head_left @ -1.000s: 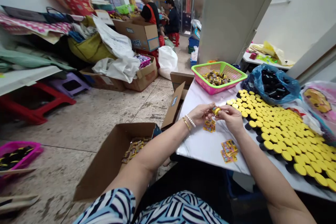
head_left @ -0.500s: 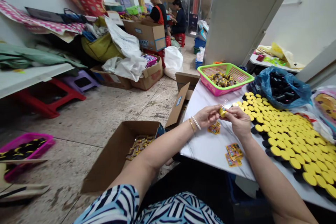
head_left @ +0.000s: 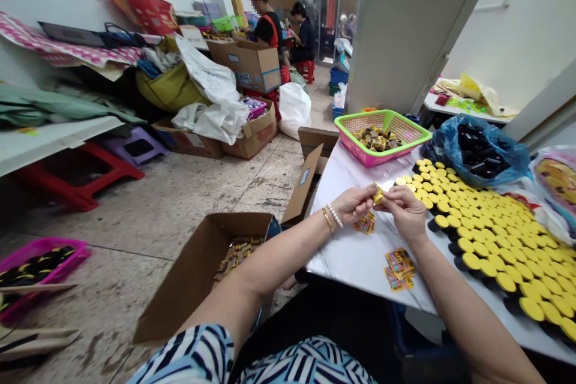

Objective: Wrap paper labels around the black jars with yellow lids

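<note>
The fingertips (head_left: pixel 373 197) of both hands nearly meet, each hand pinched closed on a small yellow packet (head_left: pixel 378 195) held in the air above the near part of the table. The left hand (head_left: pixel 353 204) wears a pearl bracelet (head_left: pixel 335 216) and a gold bangle (head_left: pixel 327 220) at the wrist, and the right hand (head_left: pixel 406 213) sits just beside it. Directly below the fingers, a small printed packet (head_left: pixel 365 224) lies on the white marble-patterned table (head_left: pixel 346 252), and a stack of similar packets (head_left: pixel 399 267) lies nearer the table's front edge. Rows of yellow-capped black containers (head_left: pixel 499 246) cover the table's right side, up to a blue plastic bag of black items (head_left: pixel 477 153) at the far right corner. A pink-and-green basket (head_left: pixel 371 156) of wrapped sweets stands at the far edge. Left of the table, an open cardboard box (head_left: pixel 198 276) on the tiled floor holds more wrapped sweets (head_left: pixel 236 255). Two co-workers (head_left: pixel 279 30) sit far off among boxes.
</note>
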